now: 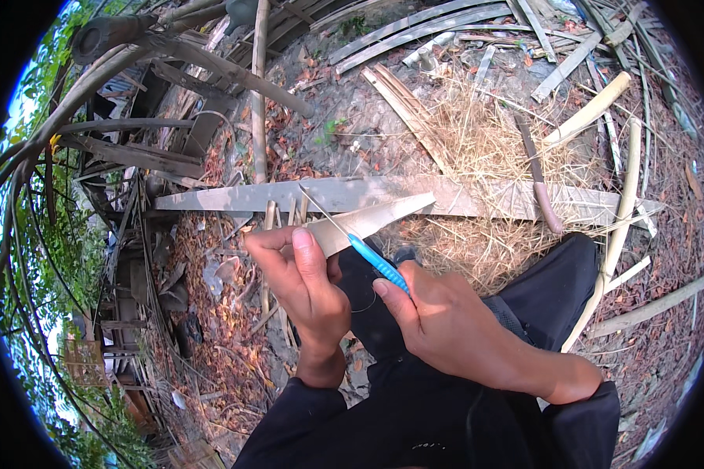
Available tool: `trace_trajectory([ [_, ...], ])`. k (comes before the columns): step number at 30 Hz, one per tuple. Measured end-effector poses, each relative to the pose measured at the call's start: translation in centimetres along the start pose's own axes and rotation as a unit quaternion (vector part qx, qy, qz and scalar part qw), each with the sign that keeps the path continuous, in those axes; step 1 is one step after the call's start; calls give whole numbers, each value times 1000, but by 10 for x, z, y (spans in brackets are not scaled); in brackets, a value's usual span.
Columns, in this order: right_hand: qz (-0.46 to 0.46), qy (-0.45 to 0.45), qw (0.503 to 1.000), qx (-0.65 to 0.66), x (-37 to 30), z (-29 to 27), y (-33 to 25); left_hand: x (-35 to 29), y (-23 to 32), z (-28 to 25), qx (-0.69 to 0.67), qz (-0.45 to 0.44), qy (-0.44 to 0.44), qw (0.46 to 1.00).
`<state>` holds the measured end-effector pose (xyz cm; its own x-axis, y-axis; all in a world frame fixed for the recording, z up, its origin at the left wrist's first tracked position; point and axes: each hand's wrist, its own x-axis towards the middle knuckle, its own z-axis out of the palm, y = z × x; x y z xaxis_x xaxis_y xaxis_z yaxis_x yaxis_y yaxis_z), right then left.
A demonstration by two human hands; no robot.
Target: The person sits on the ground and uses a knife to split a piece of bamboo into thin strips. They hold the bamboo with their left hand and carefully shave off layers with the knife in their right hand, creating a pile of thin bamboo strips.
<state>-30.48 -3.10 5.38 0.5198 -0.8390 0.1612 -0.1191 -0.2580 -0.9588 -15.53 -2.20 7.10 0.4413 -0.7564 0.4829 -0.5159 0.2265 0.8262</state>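
Observation:
My left hand point(309, 285) is closed on a flat, tapering, pale strip point(379, 217), which looks like wood or bamboo. The thumb lies uppermost, and the strip's narrow end points away to the right. In my right hand point(454, 324) is a thin-bladed tool point(377, 263) with a ribbed blue handle, my fingers wrapped round its end. Its slim metal blade slants up and left across the strip's near part; whether it touches the strip I cannot tell. Beyond both hands, a long grey board point(266, 197) runs crosswise. Over its right part lies a long knife point(536, 168) with a brown handle.
Straw-like shavings point(473, 141) are heaped around the board's right half. Pale peeled poles point(624, 195) lie at the right, with weathered slats point(422, 35) at the far side. Branches and timber point(141, 156) crowd the left. Dry leaves point(235, 356) cover the ground there.

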Motion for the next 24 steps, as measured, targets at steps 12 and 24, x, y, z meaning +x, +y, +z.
trace_trajectory([
  [12, 19, 35, 994, -100, 0, 18, 34, 1, -10, -10, 80, 10, 4, 997],
  [24, 150, 48, 913, -375, -67, -7, 284, -3, -16, -19, 99, 39, -6, 994],
])
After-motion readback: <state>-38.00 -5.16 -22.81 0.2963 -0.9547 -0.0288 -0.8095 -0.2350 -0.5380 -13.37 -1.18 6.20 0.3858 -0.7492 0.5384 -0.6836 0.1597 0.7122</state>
